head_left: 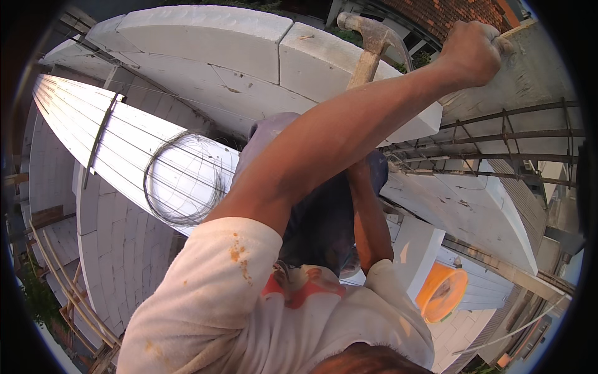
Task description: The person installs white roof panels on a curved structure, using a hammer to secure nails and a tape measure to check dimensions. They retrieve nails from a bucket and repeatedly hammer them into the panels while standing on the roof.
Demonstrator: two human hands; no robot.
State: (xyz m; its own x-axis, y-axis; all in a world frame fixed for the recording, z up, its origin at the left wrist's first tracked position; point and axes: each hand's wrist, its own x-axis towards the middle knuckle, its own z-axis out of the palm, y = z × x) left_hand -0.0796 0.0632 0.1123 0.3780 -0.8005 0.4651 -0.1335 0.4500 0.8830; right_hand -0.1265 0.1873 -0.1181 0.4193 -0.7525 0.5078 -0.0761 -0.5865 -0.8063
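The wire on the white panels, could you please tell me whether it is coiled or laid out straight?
Coiled: the wire lies in a loose round loop on the white panels, not stretched along them.

I'm looking at a claw hammer (372,48) near the top of the frame, right of centre: scuffed grey-brown metal head (375,37) uppermost, claw curving down rightward, pale wooden handle (364,68) slanting slightly down-left, its lower end hidden from me.
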